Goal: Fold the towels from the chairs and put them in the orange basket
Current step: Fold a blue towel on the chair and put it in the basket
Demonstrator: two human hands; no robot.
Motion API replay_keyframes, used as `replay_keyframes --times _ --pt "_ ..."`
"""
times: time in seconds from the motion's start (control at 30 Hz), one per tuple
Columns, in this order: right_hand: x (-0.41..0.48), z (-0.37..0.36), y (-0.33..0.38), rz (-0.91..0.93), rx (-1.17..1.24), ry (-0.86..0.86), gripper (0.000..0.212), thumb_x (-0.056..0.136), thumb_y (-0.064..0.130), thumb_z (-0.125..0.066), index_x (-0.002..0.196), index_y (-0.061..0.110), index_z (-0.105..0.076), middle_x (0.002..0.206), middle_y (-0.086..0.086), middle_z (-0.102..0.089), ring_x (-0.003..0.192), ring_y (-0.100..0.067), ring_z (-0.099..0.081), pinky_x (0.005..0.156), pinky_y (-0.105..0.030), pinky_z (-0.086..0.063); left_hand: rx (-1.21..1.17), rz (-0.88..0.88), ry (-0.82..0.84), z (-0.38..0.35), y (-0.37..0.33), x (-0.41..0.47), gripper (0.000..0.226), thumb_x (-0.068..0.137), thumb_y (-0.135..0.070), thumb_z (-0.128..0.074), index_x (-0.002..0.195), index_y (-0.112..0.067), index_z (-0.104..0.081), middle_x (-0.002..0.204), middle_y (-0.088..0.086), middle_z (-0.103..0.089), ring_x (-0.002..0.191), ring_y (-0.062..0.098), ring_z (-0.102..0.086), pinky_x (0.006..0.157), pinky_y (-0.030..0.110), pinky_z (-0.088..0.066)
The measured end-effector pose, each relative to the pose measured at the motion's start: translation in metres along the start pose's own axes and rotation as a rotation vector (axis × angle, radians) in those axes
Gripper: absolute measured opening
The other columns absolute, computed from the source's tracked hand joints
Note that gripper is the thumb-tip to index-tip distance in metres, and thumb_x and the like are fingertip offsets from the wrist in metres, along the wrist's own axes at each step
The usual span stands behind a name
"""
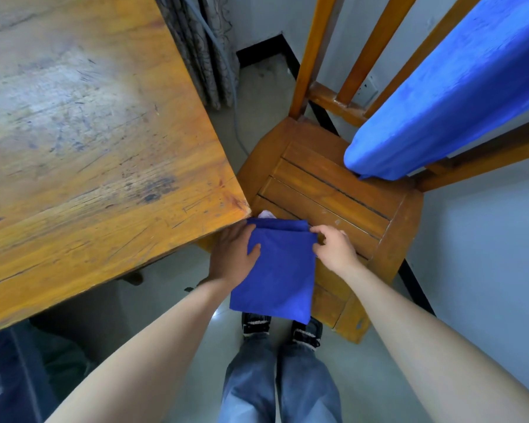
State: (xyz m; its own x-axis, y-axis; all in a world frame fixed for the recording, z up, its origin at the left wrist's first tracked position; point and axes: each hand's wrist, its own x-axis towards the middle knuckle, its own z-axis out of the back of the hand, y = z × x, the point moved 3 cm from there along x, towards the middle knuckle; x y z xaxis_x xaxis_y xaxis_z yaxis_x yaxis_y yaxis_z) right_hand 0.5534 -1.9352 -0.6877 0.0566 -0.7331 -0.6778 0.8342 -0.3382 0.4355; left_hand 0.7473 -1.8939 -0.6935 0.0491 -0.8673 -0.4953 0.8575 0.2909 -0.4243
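looking straight down past a large, worn wooden table (89,132), taking up the whole left side of the view. standing at the front edge of a wooden chair (333,193) with a slatted seat, sitting just beside the table's near right corner. noticing a light blue towel (455,96) draping over the chair's back, reaching down to the seat's rear right corner, not yet folded. holding a dark blue towel (278,276), already folded into a small rectangle, in the air over the seat's front left corner, letting the bottom edge hang free above the shoes (255,323). not finding the orange basket anywhere in view. judging the likeliest slip from here: loosening either side and spilling the layers open, or snagging the cloth on the table's corner, very near the left hand (232,254), while carrying it off. gripping the towel's left edge with that left hand, thumb lying across the front, fingers hidden behind the cloth. pinching the top right corner with the right hand (333,248), fingers curling onto the fold. stretching both bare forearms forward, about level.
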Motion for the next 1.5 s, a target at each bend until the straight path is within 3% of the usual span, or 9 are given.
replay_keyframes --times 0.33,0.43,0.57,0.67,0.8,1.0,1.17,1.33,1.5 --pt "0.021 0.002 -0.016 0.022 -0.069 0.076 0.036 0.091 0.006 -0.051 0.125 0.017 -0.053 0.137 -0.011 -0.045 0.109 -0.026 -0.054 0.087 -0.034 -0.046 -0.006 0.047 0.470 -0.014 -0.064 0.064 0.050 0.099 -0.019 -0.032 0.147 -0.028 -0.021 0.152 0.003 -0.030 0.137 0.029 -0.029 0.113 0.047 -0.026" --pt "0.021 0.002 -0.020 -0.007 -0.056 0.073 0.027 0.093 0.012 -0.051 0.119 0.019 -0.055 0.136 -0.012 -0.045 0.121 -0.028 -0.047 0.090 -0.034 -0.044 -0.052 0.109 0.490 -0.021 -0.062 0.070 0.050 0.096 -0.018 -0.031 0.143 -0.035 -0.031 0.149 -0.004 -0.037 0.137 0.027 -0.030 0.113 0.050 -0.018" --pt "0.022 0.001 -0.025 0.028 -0.028 0.083 0.014 0.093 0.017 -0.051 0.105 0.018 -0.058 0.112 -0.006 -0.061 0.086 -0.020 -0.051 0.064 -0.027 -0.041 -0.042 0.136 0.525 -0.026 -0.067 0.065 0.046 0.096 -0.016 -0.027 0.133 -0.036 -0.047 0.144 -0.001 -0.041 0.135 0.028 -0.030 0.113 0.048 -0.017" --pt "0.019 0.002 -0.025 0.070 0.010 0.063 0.014 0.094 0.016 -0.049 0.104 0.016 -0.059 0.109 -0.004 -0.063 0.085 -0.016 -0.051 0.068 -0.026 -0.041 -0.033 0.184 0.543 -0.028 -0.075 0.060 0.039 0.096 -0.016 -0.032 0.116 -0.033 -0.060 0.136 0.004 -0.043 0.128 0.028 -0.038 0.112 0.045 -0.026" --pt "0.014 0.003 -0.017 0.154 0.045 -0.034 0.014 0.095 0.012 -0.045 0.102 0.012 -0.058 0.109 -0.003 -0.060 0.084 -0.015 -0.049 0.065 -0.025 -0.040 -0.089 0.258 0.571 -0.023 -0.086 0.058 0.027 0.091 -0.005 -0.041 0.066 -0.016 -0.046 0.084 0.002 -0.042 0.095 0.019 -0.045 0.077 0.025 -0.037" --pt "0.010 0.003 -0.012 0.247 -0.003 -0.066 0.013 0.096 0.012 -0.044 0.101 0.011 -0.056 0.113 0.000 -0.056 0.100 -0.019 -0.053 0.071 -0.023 -0.037 -0.154 0.008 0.713 -0.018 -0.078 0.050 0.015 0.086 -0.021 -0.055 0.076 -0.019 -0.043 0.071 -0.001 -0.037 0.069 0.014 -0.041 0.061 0.027 -0.029" --pt "0.016 0.005 -0.017 0.127 0.139 0.049 0.029 0.093 0.007 -0.047 0.120 0.017 -0.051 0.131 -0.001 -0.048 0.113 -0.020 -0.050 0.079 -0.024 -0.042 0.022 -0.117 0.572 -0.029 -0.070 0.050 0.028 0.085 -0.023 -0.053 0.112 -0.026 -0.049 0.103 0.000 -0.056 0.102 0.024 -0.050 0.096 0.047 -0.035" --pt "0.012 -0.005 -0.020 -0.013 0.478 0.202 0.071 0.086 0.014 -0.062 0.145 0.023 -0.023 0.151 -0.003 -0.028 0.137 -0.022 -0.031 0.103 -0.034 -0.037 0.225 -0.183 0.310 -0.028 -0.054 0.045 0.071 0.085 -0.019 -0.058 0.145 -0.030 -0.021 0.146 0.002 -0.031 0.136 0.026 -0.023 0.107 0.045 -0.027" --pt "0.014 -0.028 -0.023 -0.064 0.412 0.069 0.076 0.083 0.031 -0.066 0.145 0.031 -0.022 0.147 -0.002 -0.036 0.130 -0.024 -0.042 0.100 -0.039 -0.044 0.175 0.199 -0.014 -0.025 -0.015 0.020 0.075 0.086 -0.043 -0.057 0.146 -0.025 -0.016 0.152 0.010 -0.018 0.139 0.032 -0.019 0.108 0.044 -0.029"
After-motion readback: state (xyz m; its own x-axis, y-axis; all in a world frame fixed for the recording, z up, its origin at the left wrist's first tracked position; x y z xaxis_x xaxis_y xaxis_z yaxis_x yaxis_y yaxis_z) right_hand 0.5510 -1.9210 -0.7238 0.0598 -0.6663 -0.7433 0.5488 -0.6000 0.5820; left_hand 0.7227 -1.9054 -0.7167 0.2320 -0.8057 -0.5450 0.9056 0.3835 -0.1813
